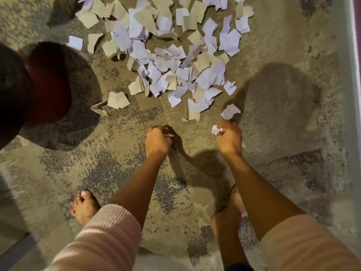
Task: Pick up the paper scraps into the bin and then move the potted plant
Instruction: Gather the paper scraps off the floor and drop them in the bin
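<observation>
Pink sleeves [109,237] fill the bottom of the frame, with bare forearms reaching up over a mottled carpet [117,169]. At centre, the left hand [158,141] is curled round a sliver of paper [169,135]. The right hand [229,138] pinches a crumpled white scrap [216,130]. A loose scrap [230,111] lies just above the right hand, which is the nearer hand to it. The main pile of paper scraps [175,55] spreads across the upper centre. A dark round shape at mid-left, probably the bin [43,85], lies nearer the left hand. No potted plant shows.
</observation>
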The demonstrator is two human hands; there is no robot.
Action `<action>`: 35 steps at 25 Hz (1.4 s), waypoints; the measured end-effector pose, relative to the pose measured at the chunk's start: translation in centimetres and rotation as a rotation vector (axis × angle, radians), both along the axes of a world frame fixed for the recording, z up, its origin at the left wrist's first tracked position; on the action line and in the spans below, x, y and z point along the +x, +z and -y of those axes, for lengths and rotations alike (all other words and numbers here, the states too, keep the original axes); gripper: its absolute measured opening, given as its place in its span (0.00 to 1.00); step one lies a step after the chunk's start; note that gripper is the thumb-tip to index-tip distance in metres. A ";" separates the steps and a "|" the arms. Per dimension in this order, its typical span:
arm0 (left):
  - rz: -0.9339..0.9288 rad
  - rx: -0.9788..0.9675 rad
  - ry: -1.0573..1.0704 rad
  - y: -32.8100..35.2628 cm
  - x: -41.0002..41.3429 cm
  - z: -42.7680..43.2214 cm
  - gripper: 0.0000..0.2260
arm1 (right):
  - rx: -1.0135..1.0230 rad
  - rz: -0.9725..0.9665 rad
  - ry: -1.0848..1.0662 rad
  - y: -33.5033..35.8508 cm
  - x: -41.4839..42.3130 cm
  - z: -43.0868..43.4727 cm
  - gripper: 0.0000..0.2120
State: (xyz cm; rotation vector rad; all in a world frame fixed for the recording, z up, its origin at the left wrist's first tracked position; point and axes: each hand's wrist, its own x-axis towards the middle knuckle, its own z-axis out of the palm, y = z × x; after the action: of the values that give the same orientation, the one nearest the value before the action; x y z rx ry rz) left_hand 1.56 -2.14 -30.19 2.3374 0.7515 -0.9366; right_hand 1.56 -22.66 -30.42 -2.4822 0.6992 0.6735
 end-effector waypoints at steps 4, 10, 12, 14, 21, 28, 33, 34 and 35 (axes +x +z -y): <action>0.064 -0.140 0.101 1.1 2.3 3.0 0.13 | 0.085 0.213 -0.198 1.5 2.4 0.5 0.11; 0.003 -0.166 0.117 0.6 5.5 6.4 0.34 | -0.119 0.088 -0.019 0.2 5.8 1.6 0.18; -0.008 -0.076 0.031 0.3 5.9 6.8 0.35 | -0.118 0.011 0.028 -0.5 6.3 1.7 0.24; -0.010 -0.015 -0.070 -0.1 5.9 7.1 0.34 | -0.106 -0.085 0.040 -1.2 6.6 1.6 0.26; 0.059 -0.096 -0.169 -1.0 6.7 5.1 0.16 | 0.104 -0.003 -0.047 -1.8 7.4 1.2 0.08; 0.400 -0.131 -0.085 1.1 8.6 0.9 0.17 | 0.298 0.278 -0.061 0.8 9.1 -2.7 0.24; 0.508 0.083 -0.486 1.1 13.1 -0.4 0.30 | -0.032 0.358 0.434 0.0 12.6 -4.6 0.43; 0.497 0.130 -0.574 1.0 14.1 -0.4 0.33 | -0.123 0.346 0.511 -0.3 13.3 -4.8 0.46; 0.460 0.181 -0.652 0.8 15.0 -0.4 0.36 | -0.193 0.317 0.573 -0.7 13.9 -4.9 0.47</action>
State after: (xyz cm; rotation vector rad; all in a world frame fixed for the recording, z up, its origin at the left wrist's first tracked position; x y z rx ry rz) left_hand 16.57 -1.70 -29.38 2.8698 -0.1332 -0.5287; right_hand 15.47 -17.80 -31.11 -2.8989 -0.0806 0.3914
